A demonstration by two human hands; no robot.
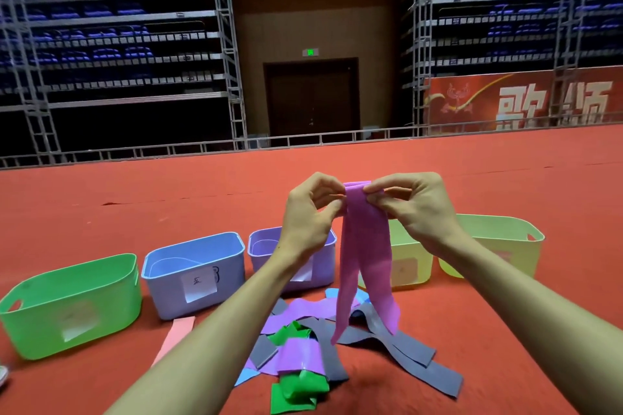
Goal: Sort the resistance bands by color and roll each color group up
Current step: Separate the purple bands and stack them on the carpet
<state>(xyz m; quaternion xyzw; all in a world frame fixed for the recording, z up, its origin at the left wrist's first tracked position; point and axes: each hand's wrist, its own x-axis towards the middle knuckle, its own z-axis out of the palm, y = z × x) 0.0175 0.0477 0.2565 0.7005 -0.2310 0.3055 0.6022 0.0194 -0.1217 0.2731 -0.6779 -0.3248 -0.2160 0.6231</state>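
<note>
I hold a purple resistance band point(365, 253) up in front of me. My left hand point(308, 212) and my right hand point(413, 205) pinch its folded top edge from either side. Its two tails hang down over a pile of bands point(303, 347) on the red floor. In the pile lie purple bands point(300, 355), grey bands point(414, 355), green bands point(298, 387) and bits of light blue band point(247, 376). A pink band point(177, 335) lies apart, left of the pile.
Five plastic bins stand in a row behind the pile: green bin point(70, 303), blue bin point(195, 271), purple bin point(263, 246), yellow bin point(409, 266) and yellow-green bin point(499, 242). A railing point(202, 148) and seating racks lie beyond the red floor.
</note>
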